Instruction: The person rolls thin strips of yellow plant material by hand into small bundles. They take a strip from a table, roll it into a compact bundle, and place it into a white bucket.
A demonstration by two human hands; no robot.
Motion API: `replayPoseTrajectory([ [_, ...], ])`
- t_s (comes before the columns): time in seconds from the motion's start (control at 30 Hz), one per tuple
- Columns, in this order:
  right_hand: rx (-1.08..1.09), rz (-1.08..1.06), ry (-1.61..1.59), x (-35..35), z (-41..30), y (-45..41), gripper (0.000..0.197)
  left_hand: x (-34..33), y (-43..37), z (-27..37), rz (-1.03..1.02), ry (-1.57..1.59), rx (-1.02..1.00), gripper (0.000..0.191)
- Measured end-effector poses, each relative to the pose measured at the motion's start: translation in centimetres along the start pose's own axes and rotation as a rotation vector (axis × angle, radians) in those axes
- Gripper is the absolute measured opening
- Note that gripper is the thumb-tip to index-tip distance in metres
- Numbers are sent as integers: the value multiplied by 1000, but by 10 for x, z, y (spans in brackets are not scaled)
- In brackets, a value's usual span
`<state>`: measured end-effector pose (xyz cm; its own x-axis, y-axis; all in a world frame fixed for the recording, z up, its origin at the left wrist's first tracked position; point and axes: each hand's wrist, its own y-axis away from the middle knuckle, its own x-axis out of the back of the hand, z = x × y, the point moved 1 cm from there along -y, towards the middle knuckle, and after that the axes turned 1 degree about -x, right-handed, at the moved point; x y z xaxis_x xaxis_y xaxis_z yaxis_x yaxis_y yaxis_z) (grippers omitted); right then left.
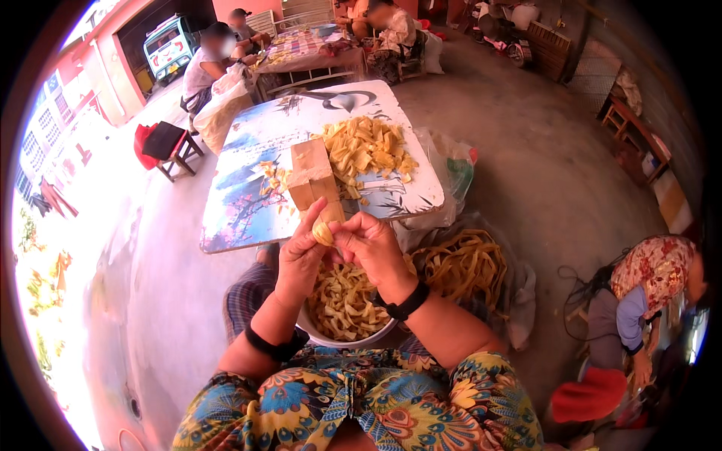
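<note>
Between the fingertips of my left hand (299, 253) and my right hand (369, 245) is a small folded piece of a pale yellow strip (323, 233). Both hands pinch it, above a white bowl (361, 341) full of short yellow-brown pieces (347, 307) in my lap. Just beyond my fingers, a wooden block (313, 175) lies on a painted tabletop (242, 197). A heap of flat yellow pieces (366, 146) is right of the block, and a few small scraps (274, 176) lie to its left.
Long yellow-brown strips (465, 262) lie in an open plastic bag at my right. A clear bag (451, 169) hangs beside the table. A stool (175, 149) stands at the far left. One person (648, 287) bends at the lower right; several others sit around a farther table (316, 56).
</note>
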<state>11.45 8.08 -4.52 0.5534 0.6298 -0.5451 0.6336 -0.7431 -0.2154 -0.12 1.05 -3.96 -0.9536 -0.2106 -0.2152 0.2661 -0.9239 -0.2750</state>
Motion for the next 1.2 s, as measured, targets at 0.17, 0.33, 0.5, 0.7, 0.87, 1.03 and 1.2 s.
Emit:
replayPoseTrajectory([
  [0.17, 344, -35, 845, -4, -17, 9, 7, 3, 1, 4, 25, -213, -65, 29],
  [0.33, 566, -203, 1217, 0, -28, 13, 11, 15, 6, 0, 40, -914, -483, 16],
  [0.5, 470, -246, 1258, 2, -36, 16, 16, 22, 12, -8, -31, -647, -198, 4],
  [0.7, 237, -325, 982, 14, -40, 12, 18, 2, 24, -3, -171, -36, 377, 9],
  [0.87, -8, -381, 476, 41, -34, 3, 13, -8, 25, 16, -226, 100, 442, 11],
  [1.03, 72, -211, 372, 54, -53, -3, 15, -4, 28, 24, -196, 213, 406, 18],
  [1.2, 86, -249, 448, 49, -54, -1, 16, 30, 15, 11, -438, 266, 541, 52],
])
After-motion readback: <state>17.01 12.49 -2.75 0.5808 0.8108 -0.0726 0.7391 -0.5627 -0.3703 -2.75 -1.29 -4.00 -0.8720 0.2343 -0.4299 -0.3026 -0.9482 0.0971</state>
